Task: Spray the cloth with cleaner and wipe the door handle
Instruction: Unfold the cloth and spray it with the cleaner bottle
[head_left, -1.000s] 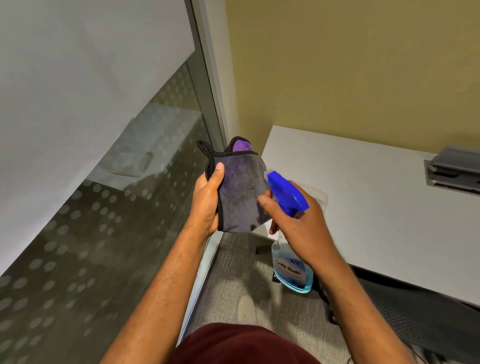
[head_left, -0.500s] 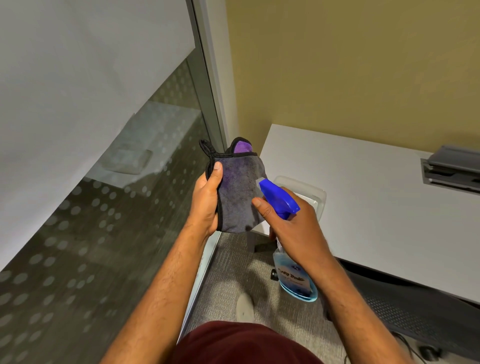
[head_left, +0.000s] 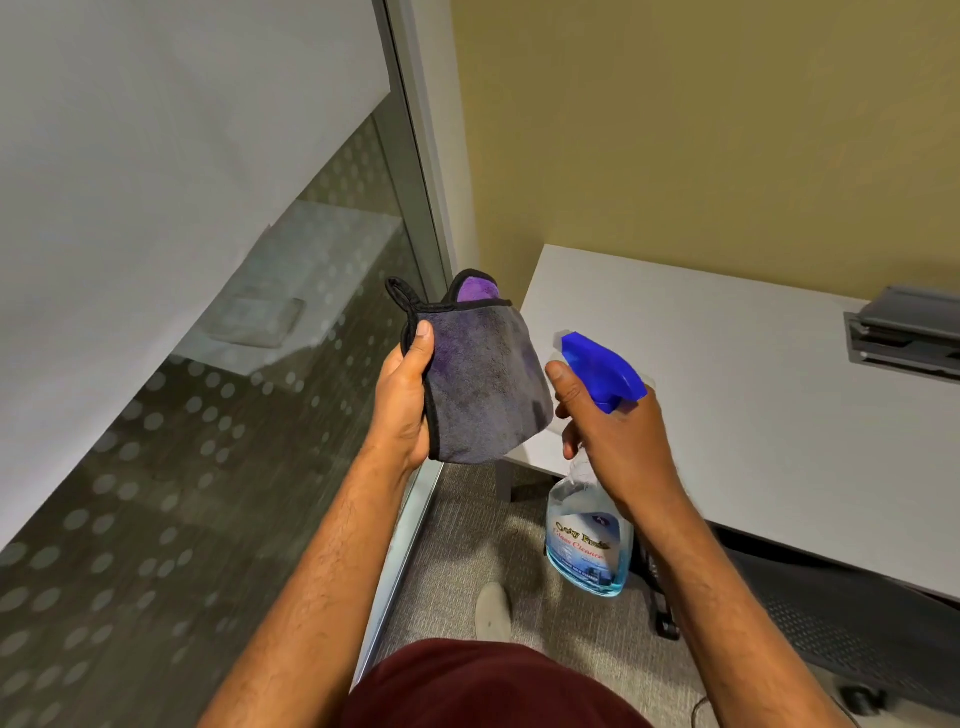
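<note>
left hand grips the folded cloth upright, thumb on its face; right hand clutches the spray bottle at three o'clock, blue nozzle near the cloth.

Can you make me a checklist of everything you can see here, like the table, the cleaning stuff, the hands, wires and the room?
Surface: white desk on the right, a grey box at its far edge.
Job's things: grey and purple cloth; spray bottle with blue trigger head, blue liquid inside. Door handle: nothing seen.
Clutter: nothing seen.
Hands: left hand grips the cloth's edge; right hand grips the bottle neck, nozzle aimed towards the cloth.
Cables: thin wire on the floor.
Surroundings: dotted glass partition, yellow wall, grey carpet, black chair.
</note>
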